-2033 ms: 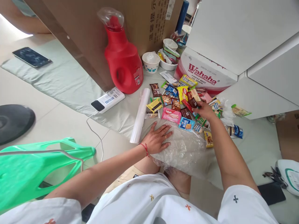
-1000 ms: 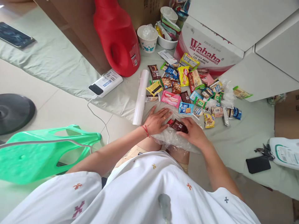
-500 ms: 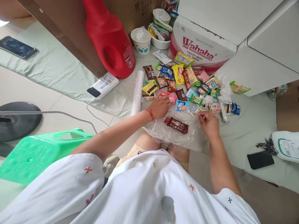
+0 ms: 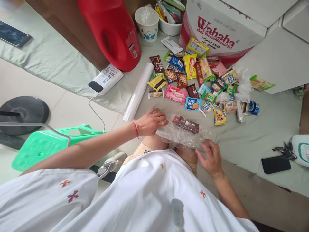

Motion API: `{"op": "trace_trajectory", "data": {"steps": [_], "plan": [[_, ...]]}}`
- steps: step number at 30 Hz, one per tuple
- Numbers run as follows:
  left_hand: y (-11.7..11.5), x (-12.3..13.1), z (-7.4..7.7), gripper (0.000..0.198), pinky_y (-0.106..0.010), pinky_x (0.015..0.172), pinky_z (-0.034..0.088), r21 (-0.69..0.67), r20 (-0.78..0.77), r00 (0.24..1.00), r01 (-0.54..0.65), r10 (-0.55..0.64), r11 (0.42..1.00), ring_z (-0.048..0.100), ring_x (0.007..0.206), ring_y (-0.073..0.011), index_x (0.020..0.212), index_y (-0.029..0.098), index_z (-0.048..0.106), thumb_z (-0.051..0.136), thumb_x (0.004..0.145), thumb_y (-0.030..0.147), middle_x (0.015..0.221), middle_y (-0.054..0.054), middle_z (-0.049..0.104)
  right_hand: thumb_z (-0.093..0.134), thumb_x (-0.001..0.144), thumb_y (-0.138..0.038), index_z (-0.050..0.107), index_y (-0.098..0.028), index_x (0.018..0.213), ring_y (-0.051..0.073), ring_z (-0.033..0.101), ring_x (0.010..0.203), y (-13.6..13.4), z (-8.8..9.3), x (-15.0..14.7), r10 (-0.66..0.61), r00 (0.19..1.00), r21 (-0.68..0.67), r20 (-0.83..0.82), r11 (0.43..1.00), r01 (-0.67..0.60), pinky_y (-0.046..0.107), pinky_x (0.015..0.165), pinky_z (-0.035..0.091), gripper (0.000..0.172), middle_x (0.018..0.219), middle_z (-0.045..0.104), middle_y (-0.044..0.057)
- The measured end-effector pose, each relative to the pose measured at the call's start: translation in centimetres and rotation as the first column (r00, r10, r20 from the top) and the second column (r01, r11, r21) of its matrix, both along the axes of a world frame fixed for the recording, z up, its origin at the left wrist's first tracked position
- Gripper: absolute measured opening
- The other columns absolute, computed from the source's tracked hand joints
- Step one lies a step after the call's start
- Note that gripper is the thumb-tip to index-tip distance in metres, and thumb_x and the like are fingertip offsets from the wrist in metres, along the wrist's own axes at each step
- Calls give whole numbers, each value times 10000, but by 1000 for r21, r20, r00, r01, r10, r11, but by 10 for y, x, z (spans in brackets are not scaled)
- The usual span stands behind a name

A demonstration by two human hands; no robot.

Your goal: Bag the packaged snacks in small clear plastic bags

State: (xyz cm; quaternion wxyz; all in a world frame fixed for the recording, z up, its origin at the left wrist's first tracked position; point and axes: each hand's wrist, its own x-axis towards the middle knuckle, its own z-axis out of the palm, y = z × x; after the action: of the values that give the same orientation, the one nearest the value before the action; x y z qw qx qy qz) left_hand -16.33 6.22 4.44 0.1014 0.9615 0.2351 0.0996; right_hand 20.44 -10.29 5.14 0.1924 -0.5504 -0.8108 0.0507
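A dark brown wrapped snack bar (image 4: 185, 124) lay on a crumpled clear plastic bag (image 4: 180, 138).
A rolled white plastic film (image 4: 138, 91) lay beyond the bag's left end. The left hand (image 4: 151, 121) gripped the bag's left edge with curled fingers. The bar rested across the bag's far middle. The right hand (image 4: 210, 158) touched the bag's near right edge, fingers spread loosely, gripping nothing.

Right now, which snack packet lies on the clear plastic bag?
The long dark brown packet, alone on the clear plastic bag; every other packet lies beyond it on the pale green cloth.
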Motion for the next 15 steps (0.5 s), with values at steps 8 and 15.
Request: {"op": "trace_trajectory", "data": {"steps": [8, 15], "plan": [[-24, 4, 3, 495, -728, 1241, 158, -215, 1, 1000, -15, 15, 977, 405, 1511, -387, 1251, 358, 676, 781, 767, 333, 1557, -102, 540, 585, 987, -262, 781, -379, 1093, 258, 637, 983, -5, -10, -34, -46, 999, -159, 26, 986, 50, 491, 944, 530, 253, 1158, 755, 50], [-32, 11, -6, 206, -658, 1279, 182, -301, 105, 969, -183, 223, 936, 444, 1512, -302, 923, 254, 743, 550, 985, 288, 1474, -110, 625, 571, 998, -405, 769, -289, 1049, 233, 673, 882, 41, 42, -13, -162, 926, -341, -340, 939, 39, 407, 847, 555, 235, 938, 754, 53]]}}
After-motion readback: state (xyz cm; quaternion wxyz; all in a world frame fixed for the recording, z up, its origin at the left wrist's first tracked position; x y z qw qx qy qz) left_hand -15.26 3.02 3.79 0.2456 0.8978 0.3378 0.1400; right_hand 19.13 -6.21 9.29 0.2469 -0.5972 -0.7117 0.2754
